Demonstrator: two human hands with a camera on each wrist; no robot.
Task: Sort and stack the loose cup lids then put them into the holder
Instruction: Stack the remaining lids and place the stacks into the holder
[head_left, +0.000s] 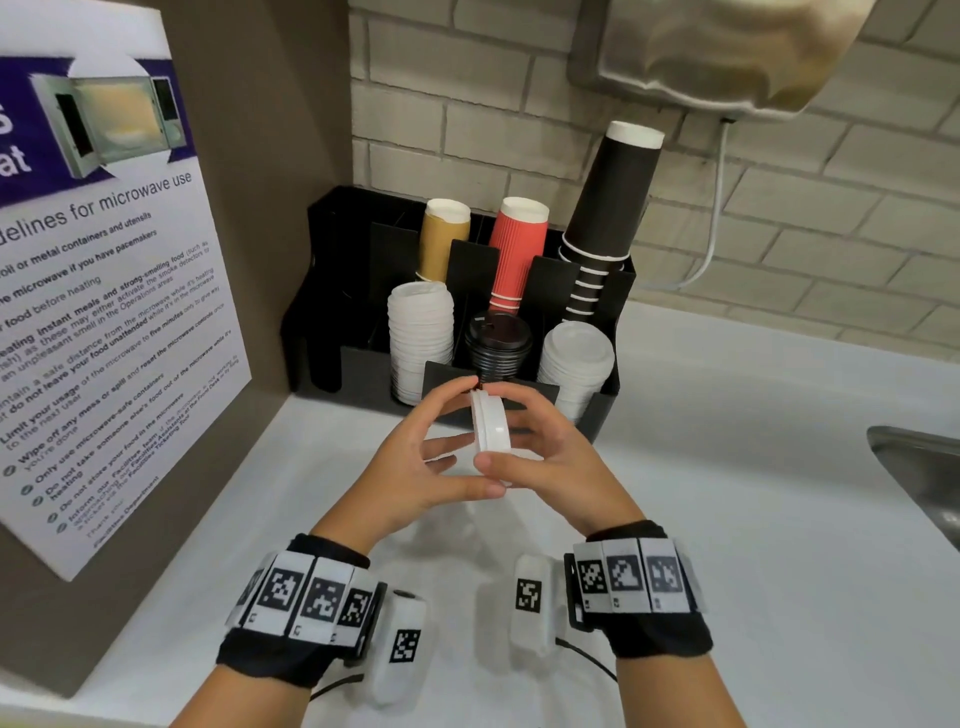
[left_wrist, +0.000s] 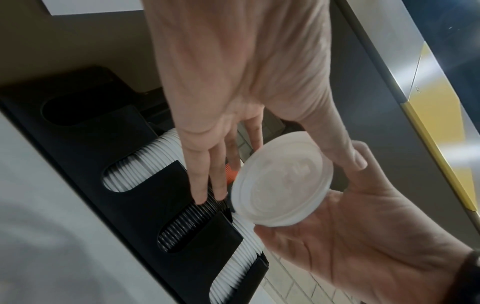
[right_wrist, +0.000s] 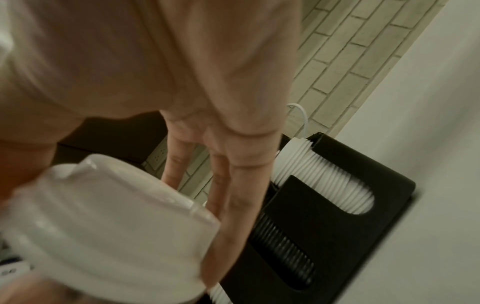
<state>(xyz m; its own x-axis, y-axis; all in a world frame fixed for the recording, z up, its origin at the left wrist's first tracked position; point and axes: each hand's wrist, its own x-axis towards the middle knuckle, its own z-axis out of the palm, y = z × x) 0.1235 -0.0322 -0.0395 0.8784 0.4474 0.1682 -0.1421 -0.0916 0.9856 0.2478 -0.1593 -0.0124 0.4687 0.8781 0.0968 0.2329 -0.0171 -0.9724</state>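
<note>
Over white counter (head_left: 727, 519), white lids (head_left: 488, 423) on edge between left hand (head_left: 415, 457) and right hand (head_left: 550, 457)

Holder (head_left: 602, 410) sits back in the counter's (head_left: 727, 519) corner, lid stacks (head_left: 421, 338) up front, cup stacks (head_left: 519, 249) behind, sink (head_left: 919, 467) off right.

Both forearms reached forward, wrists level, black bands with square-patterned markers strapped round each. Left hand (head_left: 415, 457) and right hand (head_left: 545, 457) met at centre, palms turned toward each other. Left thumb and fingertips (head_left: 457, 387) pinched rim of small stack of white lids (head_left: 489, 423), remaining fingers spread loosely. Right hand cupped stack from other side, thumb (head_left: 493, 462) across near edge, fingers curled behind. Stack stood on edge between both hands.
</note>
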